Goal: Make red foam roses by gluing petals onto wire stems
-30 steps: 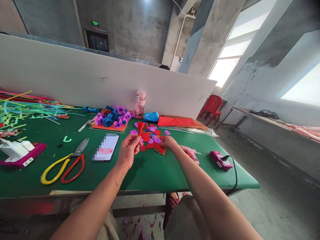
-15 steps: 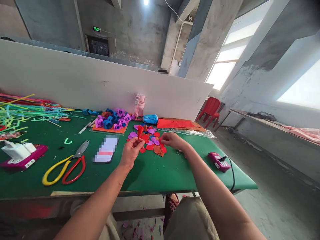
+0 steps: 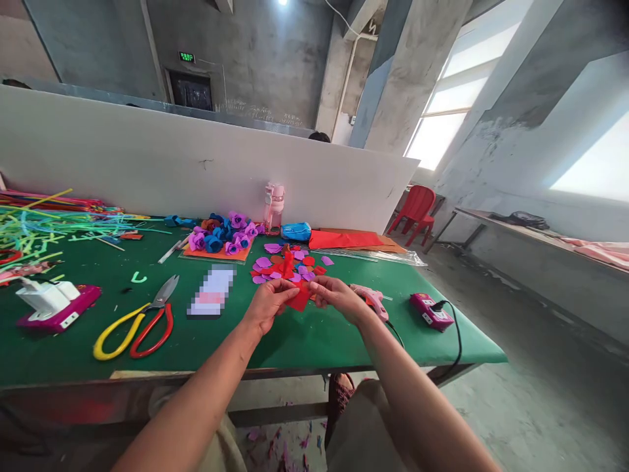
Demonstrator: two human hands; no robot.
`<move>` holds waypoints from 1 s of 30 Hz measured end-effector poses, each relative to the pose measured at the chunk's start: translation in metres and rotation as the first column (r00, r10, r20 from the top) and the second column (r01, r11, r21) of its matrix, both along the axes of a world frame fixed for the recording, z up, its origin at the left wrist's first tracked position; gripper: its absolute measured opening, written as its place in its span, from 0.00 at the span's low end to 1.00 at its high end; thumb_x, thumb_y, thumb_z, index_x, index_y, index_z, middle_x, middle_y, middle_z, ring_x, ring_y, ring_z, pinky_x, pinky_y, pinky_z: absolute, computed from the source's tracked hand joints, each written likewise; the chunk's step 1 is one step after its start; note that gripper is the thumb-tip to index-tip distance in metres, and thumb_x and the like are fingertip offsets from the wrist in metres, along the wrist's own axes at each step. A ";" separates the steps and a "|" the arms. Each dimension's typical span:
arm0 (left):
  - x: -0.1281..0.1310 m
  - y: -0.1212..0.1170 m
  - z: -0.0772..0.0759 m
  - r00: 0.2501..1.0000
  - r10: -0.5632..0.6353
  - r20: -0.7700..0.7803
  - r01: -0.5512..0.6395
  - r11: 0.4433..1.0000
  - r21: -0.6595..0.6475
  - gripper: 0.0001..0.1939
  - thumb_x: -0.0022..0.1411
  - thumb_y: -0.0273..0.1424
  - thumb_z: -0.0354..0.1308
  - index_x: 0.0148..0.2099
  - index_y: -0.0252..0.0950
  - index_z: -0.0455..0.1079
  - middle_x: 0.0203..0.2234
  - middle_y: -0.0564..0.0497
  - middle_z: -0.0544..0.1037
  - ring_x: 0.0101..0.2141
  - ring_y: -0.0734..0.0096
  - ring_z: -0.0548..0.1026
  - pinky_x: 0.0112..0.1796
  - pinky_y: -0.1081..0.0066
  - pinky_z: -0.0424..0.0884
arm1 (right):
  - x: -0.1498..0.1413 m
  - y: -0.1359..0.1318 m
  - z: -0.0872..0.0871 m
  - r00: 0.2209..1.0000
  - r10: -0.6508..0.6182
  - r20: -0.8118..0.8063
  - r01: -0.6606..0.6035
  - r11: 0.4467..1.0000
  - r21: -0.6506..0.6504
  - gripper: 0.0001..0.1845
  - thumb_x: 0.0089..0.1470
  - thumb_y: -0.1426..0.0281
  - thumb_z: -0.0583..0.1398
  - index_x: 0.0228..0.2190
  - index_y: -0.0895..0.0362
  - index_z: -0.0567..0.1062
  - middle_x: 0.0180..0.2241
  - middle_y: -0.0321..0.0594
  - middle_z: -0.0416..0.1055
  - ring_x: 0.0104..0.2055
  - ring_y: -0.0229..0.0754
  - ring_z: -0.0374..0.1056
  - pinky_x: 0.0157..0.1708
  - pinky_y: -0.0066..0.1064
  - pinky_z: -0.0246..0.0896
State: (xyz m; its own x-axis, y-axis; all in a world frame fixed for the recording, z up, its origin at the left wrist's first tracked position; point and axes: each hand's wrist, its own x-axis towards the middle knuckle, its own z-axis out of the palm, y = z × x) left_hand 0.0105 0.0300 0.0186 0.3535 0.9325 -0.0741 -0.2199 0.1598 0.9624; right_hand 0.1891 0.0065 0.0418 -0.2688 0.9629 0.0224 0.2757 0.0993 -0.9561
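Observation:
My left hand point(image 3: 266, 305) pinches a rolled red paper piece point(image 3: 287, 264) that sticks up from its fingers. My right hand point(image 3: 335, 296) pinches a flat red petal point(image 3: 299, 298) and holds it against the left hand's fingers. Both hands meet above the green table point(image 3: 304, 341), just in front of a pile of red and purple cut petals point(image 3: 289, 267).
Scissors with yellow and red handles point(image 3: 140, 319) and a phone point(image 3: 211, 293) lie to the left. A pink glue gun point(image 3: 372, 299) and a pink power strip point(image 3: 429, 310) lie to the right. Blue and purple paper roses point(image 3: 222, 235), a pink bottle point(image 3: 274, 206) and coloured straws point(image 3: 44, 219) stand further back.
My right hand lifted a red petal off the pile and brought it left to the left hand. The left hand came down slightly with the rolled red piece.

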 end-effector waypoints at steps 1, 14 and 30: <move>0.002 0.000 -0.002 0.998 0.046 0.037 -0.045 0.999 -0.022 0.17 0.39 0.37 0.68 0.28 0.33 0.68 0.16 0.59 0.67 0.13 0.87 0.52 0.16 0.77 0.42 | -0.004 -0.003 -0.009 0.997 -0.039 -0.069 0.037 0.999 -0.028 0.22 0.49 0.51 0.57 0.33 0.58 0.70 0.24 0.33 0.66 0.22 0.31 0.60 0.20 0.24 0.52; -0.001 0.006 0.000 0.997 -0.063 -0.035 0.062 0.998 -0.010 0.17 0.40 0.36 0.67 0.31 0.32 0.69 0.13 0.63 0.58 0.12 0.88 0.49 0.15 0.78 0.41 | -0.019 -0.015 -0.024 0.945 -0.193 -0.264 0.147 0.972 -0.183 0.16 0.39 0.62 0.64 0.23 0.56 0.62 0.19 0.33 0.72 0.16 0.30 0.59 0.16 0.23 0.50; 0.003 0.001 0.001 0.934 -0.165 -0.317 0.194 0.979 0.062 0.15 0.43 0.37 0.65 0.28 0.33 0.65 0.16 0.61 0.60 0.14 0.87 0.49 0.16 0.79 0.43 | 0.088 -0.050 -0.021 0.735 -0.664 0.138 0.650 0.747 0.139 0.15 0.49 0.57 0.55 0.28 0.57 0.71 0.27 0.39 0.74 0.25 0.36 0.64 0.22 0.25 0.55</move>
State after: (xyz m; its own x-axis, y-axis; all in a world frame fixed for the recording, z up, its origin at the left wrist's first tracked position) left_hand 0.0135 0.0314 0.0199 0.4886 0.8637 -0.1239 0.1140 0.0776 0.9904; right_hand 0.2770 -0.0439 0.0208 0.4237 0.8980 0.1188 0.4542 -0.0971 -0.8856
